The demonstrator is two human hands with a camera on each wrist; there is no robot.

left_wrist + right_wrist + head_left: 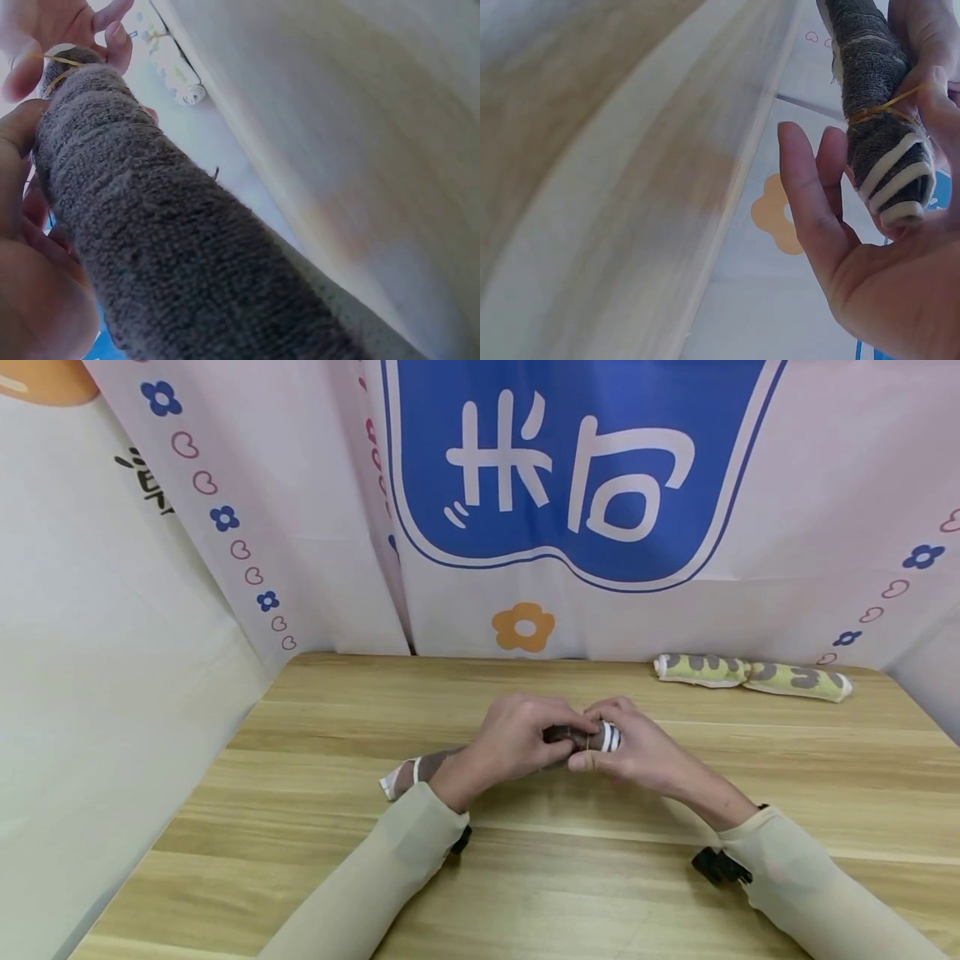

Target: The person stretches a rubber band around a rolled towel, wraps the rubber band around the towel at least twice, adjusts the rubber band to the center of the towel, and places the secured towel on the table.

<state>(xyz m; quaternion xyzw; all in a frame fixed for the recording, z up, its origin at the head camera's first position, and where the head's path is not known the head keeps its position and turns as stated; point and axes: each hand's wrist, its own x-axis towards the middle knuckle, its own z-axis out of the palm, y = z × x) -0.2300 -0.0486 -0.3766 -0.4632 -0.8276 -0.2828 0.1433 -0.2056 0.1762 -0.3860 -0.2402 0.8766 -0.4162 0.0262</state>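
A long rolled brown-grey towel (pixel 433 765) with white-striped ends lies slantwise across the middle of the table. My left hand (pixel 513 739) grips the roll partway along, thumb and fingers on opposite sides. Around the striped end, my right hand (pixel 648 750) has its thumb on one side and fingers on the other. A thin yellow rubber band (pixel 883 109) circles the roll near that end. One strand is stretched out to the right thumb in the right wrist view. The brown-grey weave (pixel 172 202) fills much of the left wrist view.
Near the back right edge of the wooden table (pixel 570 893) lies a green-and-grey rolled towel (pixel 798 680), pinched in at its middle. A printed white curtain (pixel 330 552) with a blue sign hangs behind the table. Another white sheet (pixel 97 652) hangs at the left.
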